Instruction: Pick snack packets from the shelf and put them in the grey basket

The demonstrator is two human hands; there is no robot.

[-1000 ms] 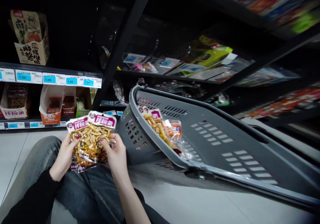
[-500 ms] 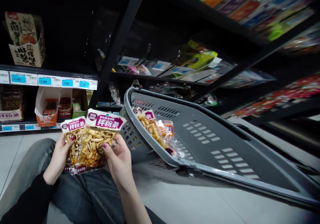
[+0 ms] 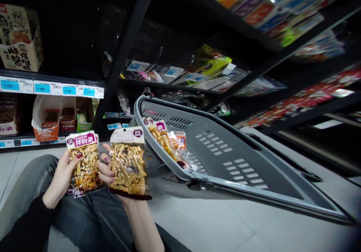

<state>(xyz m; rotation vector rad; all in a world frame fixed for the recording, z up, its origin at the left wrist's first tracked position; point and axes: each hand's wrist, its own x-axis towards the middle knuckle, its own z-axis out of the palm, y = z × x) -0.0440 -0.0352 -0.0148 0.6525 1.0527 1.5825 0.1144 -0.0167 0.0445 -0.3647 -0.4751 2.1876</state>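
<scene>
My left hand (image 3: 59,177) grips a clear snack packet (image 3: 86,165) with a purple-and-white label, its thumb pressed on the front. Yellowish strips in reddish seasoning fill it. Another white edge shows just behind its top right corner. My right hand (image 3: 106,166) holds a similar snack packet (image 3: 129,167), turned so that its plainer side faces me. Most of that hand is hidden behind the packet, with several fingertips showing at its left edge. Both packets are upright above my lap, side by side.
Right of my hands stands a tilted grey shopping basket (image 3: 207,141), with snack packets (image 3: 160,141) inside. Dark shelves run across the back. On the left one sit open cartons (image 3: 46,122) and a beige box (image 3: 24,55), with price tags (image 3: 42,88) along the edge.
The two packets, overlapping a second ago, have been drawn apart. My right hand has turned its packet over, from the purple label front to the plainer side. The view has shifted slightly right.
</scene>
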